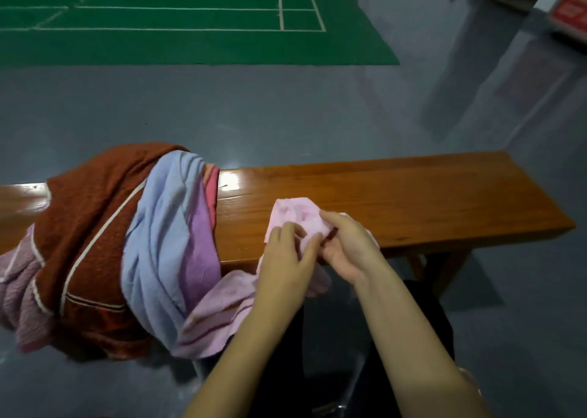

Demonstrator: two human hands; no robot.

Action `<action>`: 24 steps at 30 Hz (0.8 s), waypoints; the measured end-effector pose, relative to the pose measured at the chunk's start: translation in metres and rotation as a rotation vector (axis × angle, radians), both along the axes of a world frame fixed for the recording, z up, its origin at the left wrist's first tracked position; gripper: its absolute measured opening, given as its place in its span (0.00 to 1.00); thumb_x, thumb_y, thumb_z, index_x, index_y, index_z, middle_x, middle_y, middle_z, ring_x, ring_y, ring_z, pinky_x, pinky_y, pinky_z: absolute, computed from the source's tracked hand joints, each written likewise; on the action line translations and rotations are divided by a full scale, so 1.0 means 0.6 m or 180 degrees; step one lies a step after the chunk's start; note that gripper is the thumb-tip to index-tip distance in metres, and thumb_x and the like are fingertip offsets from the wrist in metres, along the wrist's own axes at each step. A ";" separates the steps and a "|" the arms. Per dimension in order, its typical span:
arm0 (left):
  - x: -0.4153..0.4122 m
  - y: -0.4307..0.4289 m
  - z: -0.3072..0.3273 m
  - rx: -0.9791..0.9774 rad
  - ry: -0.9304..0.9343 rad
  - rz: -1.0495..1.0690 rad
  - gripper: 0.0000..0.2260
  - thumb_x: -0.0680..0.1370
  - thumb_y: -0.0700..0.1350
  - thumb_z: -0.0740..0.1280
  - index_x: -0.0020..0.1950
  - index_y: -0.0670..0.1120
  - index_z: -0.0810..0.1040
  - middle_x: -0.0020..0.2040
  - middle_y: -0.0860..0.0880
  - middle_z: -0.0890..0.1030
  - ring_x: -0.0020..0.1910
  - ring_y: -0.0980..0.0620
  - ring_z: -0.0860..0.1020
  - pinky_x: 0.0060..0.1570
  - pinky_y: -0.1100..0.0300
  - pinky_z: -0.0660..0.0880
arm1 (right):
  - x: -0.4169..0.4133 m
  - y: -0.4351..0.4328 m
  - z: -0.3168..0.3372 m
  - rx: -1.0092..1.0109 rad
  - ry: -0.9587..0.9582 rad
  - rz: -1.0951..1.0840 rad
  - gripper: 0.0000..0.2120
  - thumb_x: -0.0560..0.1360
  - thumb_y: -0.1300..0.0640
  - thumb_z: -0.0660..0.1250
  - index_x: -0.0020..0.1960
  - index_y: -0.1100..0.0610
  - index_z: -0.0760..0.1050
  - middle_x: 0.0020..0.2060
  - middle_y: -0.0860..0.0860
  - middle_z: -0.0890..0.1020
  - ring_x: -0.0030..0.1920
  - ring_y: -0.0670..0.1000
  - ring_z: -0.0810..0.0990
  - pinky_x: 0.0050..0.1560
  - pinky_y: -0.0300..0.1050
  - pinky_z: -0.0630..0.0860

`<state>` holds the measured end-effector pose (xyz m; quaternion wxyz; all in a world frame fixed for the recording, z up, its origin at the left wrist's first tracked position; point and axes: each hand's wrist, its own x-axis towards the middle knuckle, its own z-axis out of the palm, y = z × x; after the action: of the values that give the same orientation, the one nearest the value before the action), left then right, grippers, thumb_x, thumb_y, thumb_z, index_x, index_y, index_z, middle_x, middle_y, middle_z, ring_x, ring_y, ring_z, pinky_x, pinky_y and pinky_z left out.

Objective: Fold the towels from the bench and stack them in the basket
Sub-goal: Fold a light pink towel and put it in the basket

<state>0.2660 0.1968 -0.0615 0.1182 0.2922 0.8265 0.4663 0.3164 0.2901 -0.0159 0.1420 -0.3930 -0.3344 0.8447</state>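
- Pink towel (293, 214) lies bunched on the near edge of the wooden worktop (397, 195), with both hands on it; its lower part hangs off the front edge, below and to the left of the hands, showing darker stripes near its end.
- Left hand (286, 259) rests on the towel from the near side, fingers curled and pinching a fold of the pink cloth.
- Right hand (346, 246) sits just beside the left, touching it at the fingertips, fingers curled round the same bunch of cloth.
- Left of the hands, a heap of other towels is draped over the worktop and down its front: a pale blue towel (158, 243) nearest the hands, with a purple band along its right side, then a rust-brown towel (92, 214) with white stripes, and a mauve striped towel (19, 287) at the far left.
- The hanging end of the pink towel touches the bottom of the blue one, so the two overlap there.
- Right of the hands the worktop surface is bare, glossy wood; a leg (444, 271) shows under it.
- Beyond the hands lies a grey floor (286, 109), and further off a green court mat (190, 20) with white lines.
- No basket shows anywhere.
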 end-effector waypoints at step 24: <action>-0.046 -0.040 0.011 0.0461 -0.0360 -0.0516 0.09 0.75 0.45 0.70 0.48 0.52 0.70 0.41 0.56 0.76 0.39 0.62 0.73 0.41 0.68 0.71 | 0.021 0.008 -0.049 0.2909 -0.0072 0.1246 0.10 0.78 0.58 0.65 0.39 0.50 0.79 0.38 0.49 0.80 0.41 0.44 0.76 0.45 0.41 0.71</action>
<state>0.2381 0.1731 -0.0547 0.1806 0.3391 0.7563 0.5295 0.3289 0.2951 -0.0451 0.1349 -0.2295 -0.7396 0.6182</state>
